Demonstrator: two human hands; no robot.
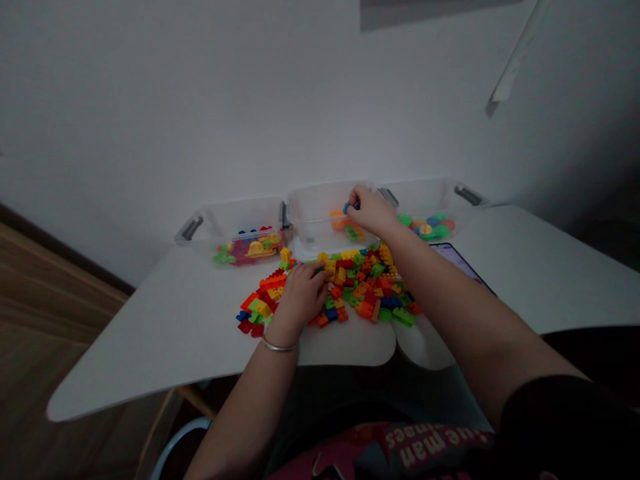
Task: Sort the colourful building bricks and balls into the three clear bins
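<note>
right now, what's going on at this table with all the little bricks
A person's right hand pinches a small blue piece at the middle clear box, which has some orange and green pieces in it. The left hand is on the pile of bricks; whether it grips one is hidden. The left box and right box also hold colourful pieces. A phone lies partly behind the right forearm.

1 head-worn camera, facing forward and down.
It looks from high above a printed shirt point(370, 441), close at the near edge, across the white table point(140, 333) to 3 clear plastic bins point(313, 200) and the far wall point(225, 100), wide enough to include the table's left end.
</note>
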